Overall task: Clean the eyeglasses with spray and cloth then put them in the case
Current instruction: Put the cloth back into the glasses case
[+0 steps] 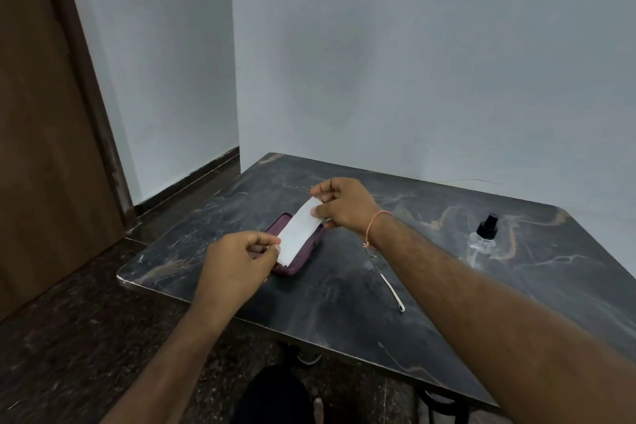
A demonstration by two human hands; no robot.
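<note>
Both hands, left hand (237,258) and right hand (344,205), pinch the 2 ends of the limp, light cloth (298,234) above the maroon case (298,260); thin, fragile eyeglasses (390,286) lie beside it, best lifted by the frame

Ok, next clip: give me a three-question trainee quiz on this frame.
1. True or false: both hands pinch the white cloth.
2. Where does the spray bottle stand? A) inside the case B) on the table's right side C) on the floor
3. What lies on the table under the right forearm?

Key: 1 true: the left hand and right hand each hold an end above the purple case. 2 B. 3 the eyeglasses.
</note>
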